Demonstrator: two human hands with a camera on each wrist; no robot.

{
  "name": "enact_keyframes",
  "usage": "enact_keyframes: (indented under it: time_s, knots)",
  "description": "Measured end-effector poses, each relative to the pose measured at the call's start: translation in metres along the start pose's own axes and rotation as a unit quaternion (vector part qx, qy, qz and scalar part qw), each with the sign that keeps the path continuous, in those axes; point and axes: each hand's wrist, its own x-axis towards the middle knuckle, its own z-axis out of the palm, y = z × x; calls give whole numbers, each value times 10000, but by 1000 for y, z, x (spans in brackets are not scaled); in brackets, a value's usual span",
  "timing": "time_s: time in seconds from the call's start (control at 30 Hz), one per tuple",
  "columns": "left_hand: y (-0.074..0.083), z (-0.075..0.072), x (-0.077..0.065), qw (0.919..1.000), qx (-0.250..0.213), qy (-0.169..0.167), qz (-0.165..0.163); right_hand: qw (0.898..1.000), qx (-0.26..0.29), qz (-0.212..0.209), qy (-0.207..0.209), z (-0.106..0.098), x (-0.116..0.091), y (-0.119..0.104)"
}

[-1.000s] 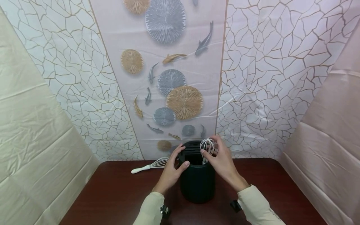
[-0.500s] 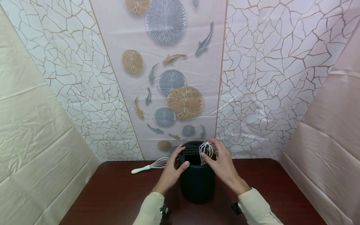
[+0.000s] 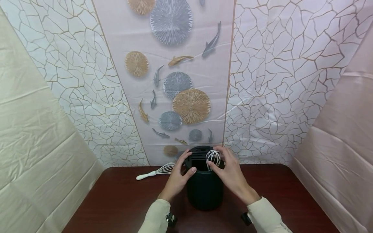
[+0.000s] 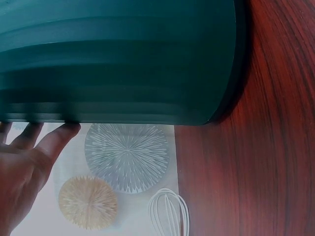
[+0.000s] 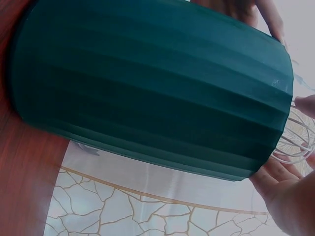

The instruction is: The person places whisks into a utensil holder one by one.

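White wire balloon whisk: loops up, over the right side of the opening in the dark green ribbed cylindrical holder; can't see its handle.
Right hand: thumb and fingers pinching those loops.
Left hand: thumb and fingers set wide, clasping the holder's rim.
Pinch trouble: I'd guess springy wires could slip and leave the whisk crooked, or a sideways shove tips the holder if the left hand slackens.
Hidden tip: left wrist cam catches the looped end of the white-handled whisk lying on the table; head cam loses it behind the left hand.

Hands face each other, forearms angled inward.
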Motion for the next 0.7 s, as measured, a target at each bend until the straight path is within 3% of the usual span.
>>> enact_keyframes:
  time_s: [0.7]
  knots:
    - [0,-1,0,10000,47,-24,80,9992,-61,289,-252,1,-3,-2]
